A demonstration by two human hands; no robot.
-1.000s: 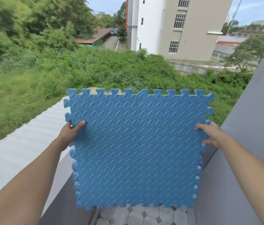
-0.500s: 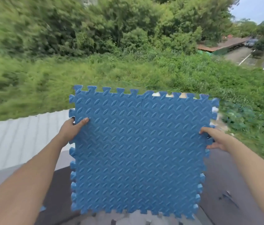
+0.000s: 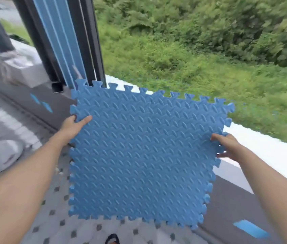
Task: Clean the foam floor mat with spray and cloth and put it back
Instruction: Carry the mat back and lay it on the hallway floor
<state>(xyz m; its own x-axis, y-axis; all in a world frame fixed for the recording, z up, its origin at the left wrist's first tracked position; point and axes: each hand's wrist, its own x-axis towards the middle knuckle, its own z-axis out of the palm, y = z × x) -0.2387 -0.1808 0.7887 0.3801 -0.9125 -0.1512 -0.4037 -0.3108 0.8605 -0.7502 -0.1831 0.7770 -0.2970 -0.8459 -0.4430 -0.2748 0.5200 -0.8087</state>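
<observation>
Head view, from the left: a white, blurred object (image 3: 0,156) lies on the grey floor at the left edge, and farther back a pale bundle (image 3: 18,66) sits on a ledge. Dark vertical frames (image 3: 86,41) with blue strips between them rise at upper left. Tiled floor (image 3: 54,224) with small dark diamonds spreads below. The left hand (image 3: 73,127) grips the left edge of the foam mat (image 3: 142,155), thumb lying flat across the textured face and the other fingers curled behind the notched border, out of sight. The mat is blue, square, with jigsaw teeth along all sides; it is held up off the floor in front of the person, tilted so its right side sits lower than its left top corner. The right hand (image 3: 229,147) pinches the mat's right edge, thumb on the face, fingers wrapped round the teeth. Behind the mat a white ledge (image 3: 262,155) runs to the right, with green bushes (image 3: 201,50) beyond. A blue patch (image 3: 250,228) marks the dark floor at lower right
</observation>
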